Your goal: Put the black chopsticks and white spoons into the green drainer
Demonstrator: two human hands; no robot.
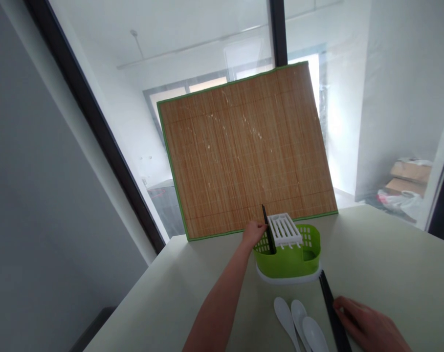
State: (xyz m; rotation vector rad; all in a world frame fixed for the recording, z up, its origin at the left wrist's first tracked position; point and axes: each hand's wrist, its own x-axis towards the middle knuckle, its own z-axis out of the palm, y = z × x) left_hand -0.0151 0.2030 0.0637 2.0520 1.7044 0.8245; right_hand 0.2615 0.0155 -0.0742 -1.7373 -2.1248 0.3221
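Observation:
My left hand [254, 232] reaches to the left end of a green cutlery basket [288, 261]. Its fingers are closed on black chopsticks [270, 239] that stand upright, slightly tilted, in the basket's left compartment. A white slotted rack [284, 230] with small hooks sits across the basket's middle. At the lower right, my right hand [365, 320] is curled at the edge of a bundle of black chopsticks [330, 303] lying on the table. Its thumb and forefinger are closed against the bundle's side. Three white spoons [298, 318] lie left of this bundle, their handles toward me.
The pale table [192, 283] runs back to a glass wall. A bamboo mat [247, 151] with green edging leans upright against the glass behind the basket. Past the glass, cardboard boxes [410, 176] and a plastic bag show at the right.

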